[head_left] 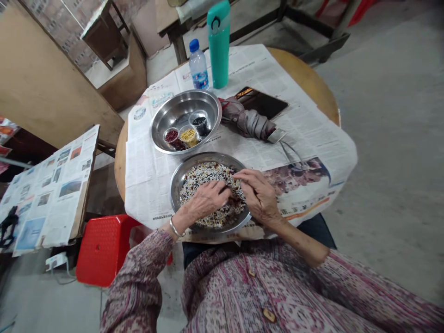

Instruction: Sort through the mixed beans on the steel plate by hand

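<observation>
A metal basin near the table's front edge holds a mix of white, black, yellow and dark red grains and beans. Over its middle, my left hand is closed, fingertips bent down at the grains; whatever they hold is hidden. My right hand hangs over the basin's right side with thumb and forefinger pinched together, any bean between them too small to make out. Behind stands a second metal basin with small clear cups of red beans, yellow beans and black beans.
Newspaper covers the round table. Farther back are a water bottle, a teal bottle, a folded umbrella and a dark flat phone or tablet. A red stool stands at the left.
</observation>
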`<action>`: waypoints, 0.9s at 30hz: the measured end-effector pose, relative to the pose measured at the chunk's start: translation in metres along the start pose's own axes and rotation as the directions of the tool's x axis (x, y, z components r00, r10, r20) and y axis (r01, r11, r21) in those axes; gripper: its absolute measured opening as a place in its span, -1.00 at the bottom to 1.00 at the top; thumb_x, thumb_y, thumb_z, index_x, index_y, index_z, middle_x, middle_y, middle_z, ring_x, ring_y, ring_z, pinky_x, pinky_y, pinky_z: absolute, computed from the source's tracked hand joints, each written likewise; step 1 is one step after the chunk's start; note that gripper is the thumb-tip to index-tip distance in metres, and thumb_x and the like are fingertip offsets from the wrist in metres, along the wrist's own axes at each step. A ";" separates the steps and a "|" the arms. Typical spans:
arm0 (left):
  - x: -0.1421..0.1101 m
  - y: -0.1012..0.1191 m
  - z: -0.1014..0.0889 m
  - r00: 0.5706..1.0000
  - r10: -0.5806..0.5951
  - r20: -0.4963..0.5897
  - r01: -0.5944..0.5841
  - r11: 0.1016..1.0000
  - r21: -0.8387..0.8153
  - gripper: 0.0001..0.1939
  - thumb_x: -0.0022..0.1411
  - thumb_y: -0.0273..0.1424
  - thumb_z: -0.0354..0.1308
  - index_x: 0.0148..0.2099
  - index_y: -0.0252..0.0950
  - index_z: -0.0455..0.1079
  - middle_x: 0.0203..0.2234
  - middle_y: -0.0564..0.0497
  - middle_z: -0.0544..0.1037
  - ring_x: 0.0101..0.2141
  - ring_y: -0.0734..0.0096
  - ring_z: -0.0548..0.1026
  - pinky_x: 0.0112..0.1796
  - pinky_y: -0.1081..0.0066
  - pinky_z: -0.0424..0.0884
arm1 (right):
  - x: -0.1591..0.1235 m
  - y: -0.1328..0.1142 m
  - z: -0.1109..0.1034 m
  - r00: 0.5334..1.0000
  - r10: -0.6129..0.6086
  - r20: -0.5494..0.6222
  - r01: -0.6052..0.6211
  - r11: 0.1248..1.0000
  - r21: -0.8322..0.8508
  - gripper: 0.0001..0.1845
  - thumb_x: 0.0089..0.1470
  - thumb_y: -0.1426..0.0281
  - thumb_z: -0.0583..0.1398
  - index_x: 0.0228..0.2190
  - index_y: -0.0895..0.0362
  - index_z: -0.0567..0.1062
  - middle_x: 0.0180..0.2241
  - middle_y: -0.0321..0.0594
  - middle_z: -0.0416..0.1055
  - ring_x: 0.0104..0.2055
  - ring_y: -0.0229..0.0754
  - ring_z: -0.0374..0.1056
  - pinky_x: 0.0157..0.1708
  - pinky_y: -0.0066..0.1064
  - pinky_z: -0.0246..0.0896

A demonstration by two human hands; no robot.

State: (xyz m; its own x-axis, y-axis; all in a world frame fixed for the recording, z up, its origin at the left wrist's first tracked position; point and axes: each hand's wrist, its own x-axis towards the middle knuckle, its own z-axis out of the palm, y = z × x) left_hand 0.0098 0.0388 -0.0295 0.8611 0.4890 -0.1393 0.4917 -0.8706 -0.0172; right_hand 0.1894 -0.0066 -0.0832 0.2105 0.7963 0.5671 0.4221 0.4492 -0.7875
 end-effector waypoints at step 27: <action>-0.006 0.021 0.000 0.878 -0.475 -0.066 0.351 0.730 -0.586 -0.76 0.33 -0.64 0.08 -0.02 -0.27 0.38 -0.13 -0.05 0.48 -0.05 0.31 0.48 0.08 0.24 0.45 | 0.001 -0.001 -0.001 1.000 0.013 0.011 -0.013 1.000 0.009 -0.74 0.27 0.47 0.11 -0.14 0.02 0.59 -0.14 -0.13 0.52 -0.06 -0.08 0.48 -0.01 -0.14 0.40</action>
State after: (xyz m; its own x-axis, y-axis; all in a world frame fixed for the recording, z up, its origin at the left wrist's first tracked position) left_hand 0.0153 0.0177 -0.0291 0.5308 0.8460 -0.0491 0.7376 -0.4327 0.5184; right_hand 0.1899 -0.0068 -0.0818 0.2057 0.8065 0.5543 0.4113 0.4428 -0.7968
